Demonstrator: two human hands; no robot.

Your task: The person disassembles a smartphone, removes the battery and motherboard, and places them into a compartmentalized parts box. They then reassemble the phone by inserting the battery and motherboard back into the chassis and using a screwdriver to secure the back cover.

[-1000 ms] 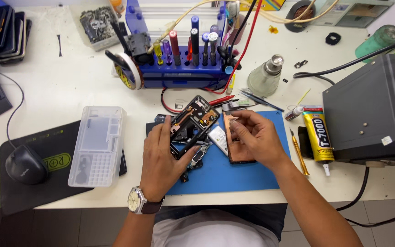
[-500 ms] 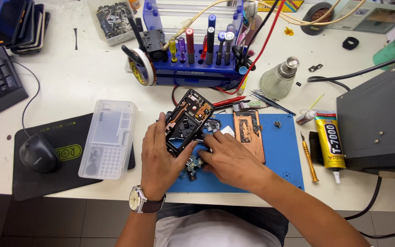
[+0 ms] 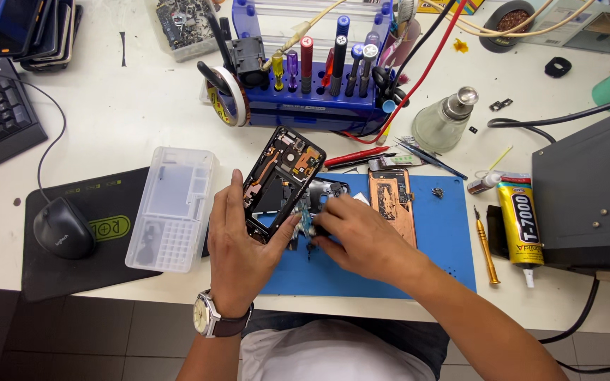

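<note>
My left hand (image 3: 238, 243) grips an opened black phone frame (image 3: 282, 176) by its lower end and holds it tilted over the blue work mat (image 3: 439, 240). My right hand (image 3: 358, 236) rests on the mat just right of the frame, its fingertips pinched on a small dark part (image 3: 312, 226) beside the frame's lower edge. A copper-coloured flat part (image 3: 392, 201) lies on the mat to the right of my right hand. A watch sits on my left wrist.
A clear plastic parts box (image 3: 172, 208) lies left of the mat, beside a mouse (image 3: 63, 227) on a black pad. A blue tool rack (image 3: 319, 77) with screwdrivers stands behind. A glue tube (image 3: 519, 220), a small yellow screwdriver (image 3: 484, 245) and a black machine (image 3: 591, 187) are at right.
My right hand left the copper part and moved left onto the small part beside the phone frame. The left hand keeps its hold on the frame.
</note>
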